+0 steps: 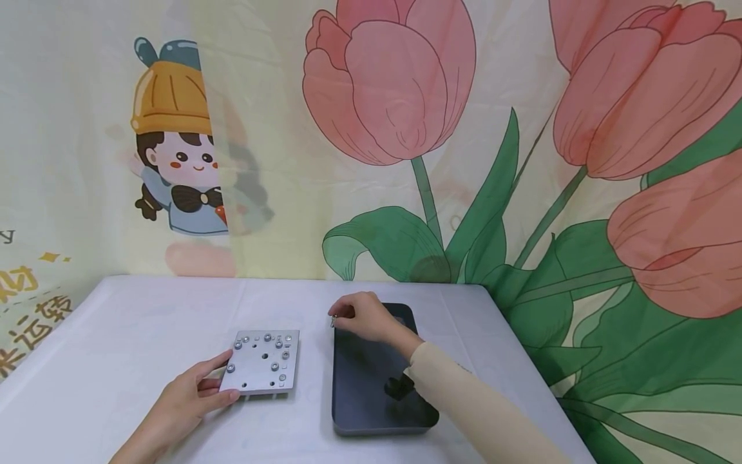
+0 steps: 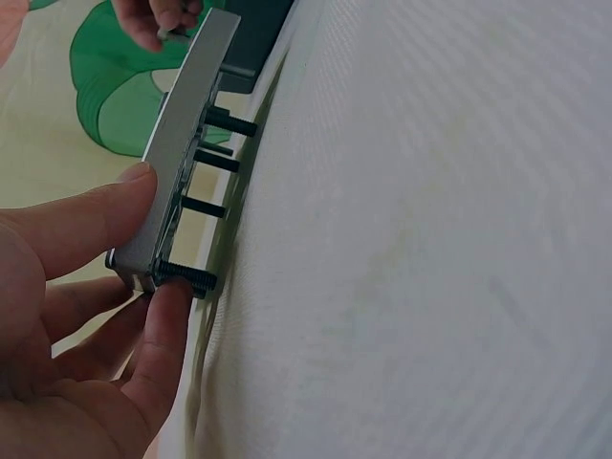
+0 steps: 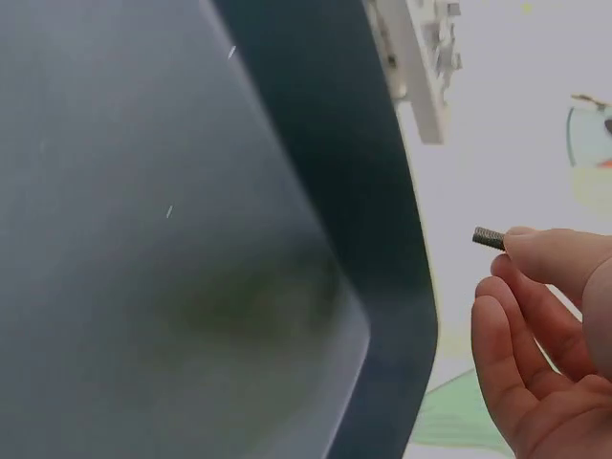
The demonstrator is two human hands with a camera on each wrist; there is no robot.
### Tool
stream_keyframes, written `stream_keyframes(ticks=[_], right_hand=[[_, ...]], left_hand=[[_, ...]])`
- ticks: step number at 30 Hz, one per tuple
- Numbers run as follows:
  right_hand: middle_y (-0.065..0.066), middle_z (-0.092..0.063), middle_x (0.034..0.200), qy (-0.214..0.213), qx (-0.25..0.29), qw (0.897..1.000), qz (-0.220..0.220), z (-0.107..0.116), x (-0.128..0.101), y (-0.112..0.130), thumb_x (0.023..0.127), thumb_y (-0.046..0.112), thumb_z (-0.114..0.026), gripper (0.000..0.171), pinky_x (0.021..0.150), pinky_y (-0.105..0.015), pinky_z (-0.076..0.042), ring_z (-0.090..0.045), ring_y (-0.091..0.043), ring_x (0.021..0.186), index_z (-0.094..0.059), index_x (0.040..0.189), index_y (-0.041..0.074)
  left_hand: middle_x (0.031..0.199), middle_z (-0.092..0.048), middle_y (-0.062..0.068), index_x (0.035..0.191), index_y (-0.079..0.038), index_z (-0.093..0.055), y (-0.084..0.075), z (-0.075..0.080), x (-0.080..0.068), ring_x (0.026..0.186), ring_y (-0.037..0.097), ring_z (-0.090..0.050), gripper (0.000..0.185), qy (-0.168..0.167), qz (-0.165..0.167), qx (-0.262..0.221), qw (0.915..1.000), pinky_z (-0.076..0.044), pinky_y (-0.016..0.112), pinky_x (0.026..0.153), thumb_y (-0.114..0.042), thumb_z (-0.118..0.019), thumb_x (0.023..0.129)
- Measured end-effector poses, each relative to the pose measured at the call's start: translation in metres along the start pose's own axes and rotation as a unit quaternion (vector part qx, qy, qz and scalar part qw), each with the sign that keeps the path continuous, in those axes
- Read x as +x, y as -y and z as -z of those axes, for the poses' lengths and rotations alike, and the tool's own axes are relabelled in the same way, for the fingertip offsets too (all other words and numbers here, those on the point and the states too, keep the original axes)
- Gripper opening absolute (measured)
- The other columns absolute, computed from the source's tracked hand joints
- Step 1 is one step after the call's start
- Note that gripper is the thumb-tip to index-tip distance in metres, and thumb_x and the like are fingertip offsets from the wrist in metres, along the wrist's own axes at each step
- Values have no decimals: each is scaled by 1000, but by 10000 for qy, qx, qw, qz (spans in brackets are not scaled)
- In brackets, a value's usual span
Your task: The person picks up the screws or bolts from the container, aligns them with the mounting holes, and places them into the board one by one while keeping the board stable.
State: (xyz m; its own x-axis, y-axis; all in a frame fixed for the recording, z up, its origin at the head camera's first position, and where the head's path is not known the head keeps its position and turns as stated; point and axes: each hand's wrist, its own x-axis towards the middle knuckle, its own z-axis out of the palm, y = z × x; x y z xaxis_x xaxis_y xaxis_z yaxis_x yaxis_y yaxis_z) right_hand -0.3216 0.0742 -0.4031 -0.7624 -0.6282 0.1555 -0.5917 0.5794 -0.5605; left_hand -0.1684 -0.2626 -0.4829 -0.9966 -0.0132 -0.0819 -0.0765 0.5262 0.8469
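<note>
A silver metal plate (image 1: 253,361) with several socket-head screws and a few bare holes is held at its left edge and near corner by my left hand (image 1: 188,396). In the left wrist view, dark threaded screw ends (image 2: 234,121) stick out from the plate's underside, and the plate is tilted up off the cloth. Thumb and fingertips of my right hand (image 1: 368,316) pinch a small screw (image 3: 489,237), its threaded end poking out. That hand is above the far left corner of a dark tray (image 1: 362,380), to the right of the plate.
White cloth (image 1: 174,309) covers the table, whose far edge meets a hanging backdrop (image 1: 278,193) printed with tulips and a cartoon child. The tray's raised rim (image 1: 382,430) runs along its near side. A black shape (image 1: 399,386) shows on the tray beside the right sleeve (image 1: 464,393).
</note>
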Motion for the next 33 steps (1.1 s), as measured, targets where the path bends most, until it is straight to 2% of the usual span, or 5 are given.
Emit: stream_keyframes(ticks=[6,13,21,33], right_hand=[[6,-76,95,250,282,9993,20,-5,-2,23,98,9,-77,16,73,-20,-56,-66,-3,80,-80,114,12],[6,-78,95,444,421,9978,267,-11,0,42,96,8,-79,13,76,-18,-56,-67,-1,80,-81,109,12],[9,-77,94,624,255,9966,471,-17,9,58,98,8,-77,14,75,-15,-55,-66,2,79,-82,111,7],[12,-76,95,1127,-20,9899,858,-34,36,64,97,8,-79,17,78,-12,-53,-63,6,81,-82,114,9]], left_hand=[[158,-50,23,164,-12,-42,-1,0,0,117,23,-69,96,-7,-9,15,10000,-56,23,78,-38,-90,85],[158,-50,24,164,-12,-41,-1,1,0,117,23,-69,96,1,47,11,10000,-55,24,77,-38,-90,86],[159,-49,24,164,-12,-41,-1,-1,0,118,25,-69,96,8,81,-22,10000,-55,24,77,-37,-90,86],[158,-49,25,165,-12,-41,-1,1,1,120,26,-69,97,22,78,-51,10000,-56,23,78,-38,-90,86]])
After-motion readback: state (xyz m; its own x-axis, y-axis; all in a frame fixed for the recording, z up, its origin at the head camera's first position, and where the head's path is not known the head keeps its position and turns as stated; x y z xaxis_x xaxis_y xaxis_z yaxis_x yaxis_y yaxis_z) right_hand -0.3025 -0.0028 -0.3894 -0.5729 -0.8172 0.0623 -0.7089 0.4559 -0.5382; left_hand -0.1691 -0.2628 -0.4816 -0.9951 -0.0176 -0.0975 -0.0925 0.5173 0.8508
